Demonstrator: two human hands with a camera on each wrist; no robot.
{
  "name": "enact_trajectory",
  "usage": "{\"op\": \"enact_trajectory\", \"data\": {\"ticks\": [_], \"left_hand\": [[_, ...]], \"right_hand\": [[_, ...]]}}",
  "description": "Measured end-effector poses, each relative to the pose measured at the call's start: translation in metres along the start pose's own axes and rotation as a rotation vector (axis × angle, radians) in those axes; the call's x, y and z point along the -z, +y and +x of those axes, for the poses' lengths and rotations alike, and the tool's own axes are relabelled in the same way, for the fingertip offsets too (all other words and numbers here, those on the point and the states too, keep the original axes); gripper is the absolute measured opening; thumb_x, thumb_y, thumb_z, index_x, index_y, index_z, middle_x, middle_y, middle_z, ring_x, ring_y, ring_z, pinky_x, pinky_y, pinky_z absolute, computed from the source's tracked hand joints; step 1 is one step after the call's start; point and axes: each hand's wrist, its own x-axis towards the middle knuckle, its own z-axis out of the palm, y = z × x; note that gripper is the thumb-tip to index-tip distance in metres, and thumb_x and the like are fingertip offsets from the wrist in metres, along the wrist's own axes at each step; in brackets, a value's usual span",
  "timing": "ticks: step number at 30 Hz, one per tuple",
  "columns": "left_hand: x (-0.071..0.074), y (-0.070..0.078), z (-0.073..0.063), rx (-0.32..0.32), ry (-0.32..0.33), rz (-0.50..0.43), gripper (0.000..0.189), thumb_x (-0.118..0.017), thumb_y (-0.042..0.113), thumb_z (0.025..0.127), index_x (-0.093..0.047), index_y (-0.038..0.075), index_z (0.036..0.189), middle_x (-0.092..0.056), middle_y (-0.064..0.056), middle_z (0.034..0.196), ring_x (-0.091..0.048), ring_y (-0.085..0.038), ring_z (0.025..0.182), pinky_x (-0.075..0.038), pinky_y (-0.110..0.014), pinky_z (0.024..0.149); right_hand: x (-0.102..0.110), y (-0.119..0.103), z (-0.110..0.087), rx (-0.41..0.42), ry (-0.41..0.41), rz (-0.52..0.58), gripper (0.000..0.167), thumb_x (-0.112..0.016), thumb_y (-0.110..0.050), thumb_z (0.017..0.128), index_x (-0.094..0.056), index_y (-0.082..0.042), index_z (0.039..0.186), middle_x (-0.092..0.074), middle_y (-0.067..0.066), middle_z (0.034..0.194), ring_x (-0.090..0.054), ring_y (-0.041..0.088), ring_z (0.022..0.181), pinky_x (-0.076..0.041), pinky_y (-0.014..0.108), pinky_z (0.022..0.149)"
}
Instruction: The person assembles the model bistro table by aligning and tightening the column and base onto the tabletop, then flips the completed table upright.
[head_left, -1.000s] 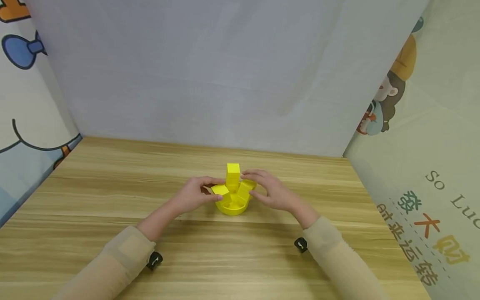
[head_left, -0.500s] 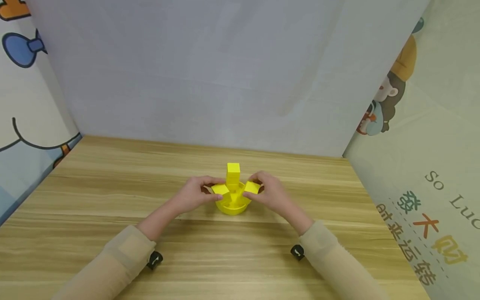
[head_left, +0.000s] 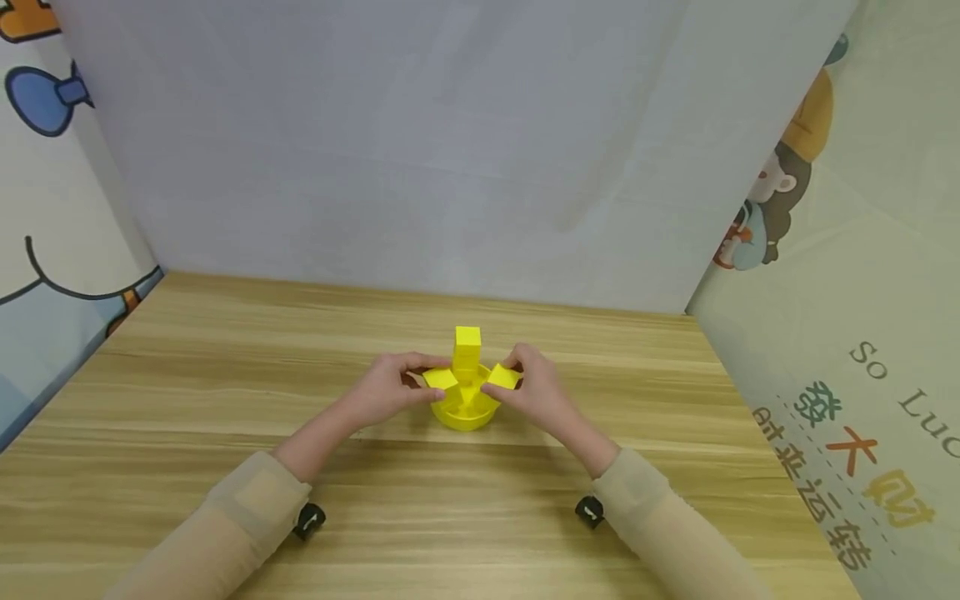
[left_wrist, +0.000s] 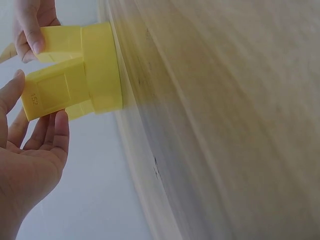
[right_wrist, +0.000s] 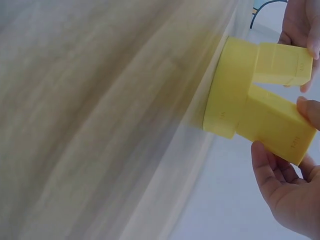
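Note:
A round yellow base sits mid-table with three yellow blocks standing in it. One block is upright at the back. My left hand pinches the left block, which leans outward. In the left wrist view the thumb and fingers of this left hand sit round that block above the base. My right hand pinches the right block, also tilted outward. In the right wrist view the right hand has its thumb on top of that block and fingers beneath.
The wooden table is walled by a grey backdrop behind and printed cartoon sheets on both sides. Small black wrist cameras sit under each sleeve.
My right hand has shifted left and drawn in, and the right block now leans further outward with its top face showing. The left hand and the upright block have stayed put.

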Motion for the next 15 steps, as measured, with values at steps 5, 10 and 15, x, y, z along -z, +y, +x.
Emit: {"op": "enact_trajectory", "data": {"ticks": [5, 10, 15], "left_hand": [[0.001, 0.0, -0.001, -0.043, -0.01, 0.035, 0.049, -0.071, 0.025, 0.085, -0.058, 0.006, 0.128, -0.061, -0.01, 0.126, -0.06, -0.019, 0.097, -0.053, -0.03, 0.082], [0.002, -0.002, -0.001, -0.089, -0.025, 0.085, 0.056, -0.072, 0.027, 0.084, -0.054, 0.007, 0.133, -0.057, -0.01, 0.131, -0.06, -0.021, 0.103, -0.052, -0.034, 0.086], [0.005, -0.005, 0.0, -0.163, -0.082, 0.152, 0.061, -0.074, 0.023, 0.081, -0.05, 0.006, 0.135, -0.054, -0.01, 0.135, -0.059, -0.022, 0.107, -0.051, -0.035, 0.089]], "right_hand": [[0.001, 0.003, 0.001, 0.006, -0.023, 0.09, 0.035, -0.078, -0.023, 0.078, -0.055, -0.005, 0.096, -0.06, 0.006, 0.092, -0.056, 0.017, 0.08, -0.054, 0.026, 0.068], [0.009, 0.011, -0.001, 0.014, -0.062, 0.157, 0.054, -0.08, -0.023, 0.076, -0.056, -0.005, 0.121, -0.061, 0.01, 0.109, -0.058, 0.023, 0.099, -0.052, 0.037, 0.086], [0.025, 0.004, -0.012, 0.088, -0.07, 0.209, 0.064, -0.078, -0.017, 0.078, -0.048, -0.006, 0.134, -0.055, 0.017, 0.124, -0.054, 0.031, 0.114, -0.045, 0.045, 0.098]]}}
